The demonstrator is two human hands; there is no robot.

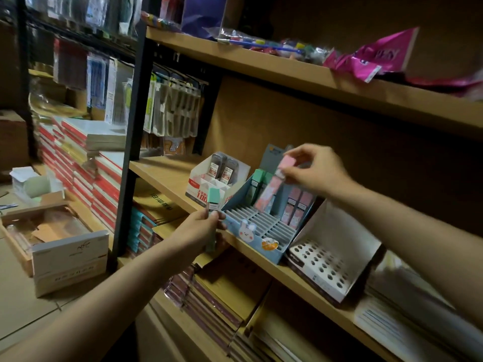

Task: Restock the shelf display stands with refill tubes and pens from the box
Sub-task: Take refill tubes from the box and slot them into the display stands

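My right hand (311, 167) pinches the pink cap of a pink refill tube (269, 190), which stands tilted in the back row of the blue bunny display stand (257, 229). Green tubes (257, 185) and two pink tubes (298, 206) stand in that same row. In front of the stand's left corner my left hand (201, 228) grips a green-capped refill tube (213, 207) upright. Left of it sits a white stand (209, 184) with two dark refill tubes (223, 168). A white pen stand with round holes (326, 265) sits to the right, holding nothing.
The stands sit on a wooden shelf (162, 173) with a black post (130, 142) at its left. Notebooks are stacked below and to the left. An open cardboard box (31, 231) and a white carton (70, 259) lie on the floor. Packets crowd the upper shelf (261, 61).
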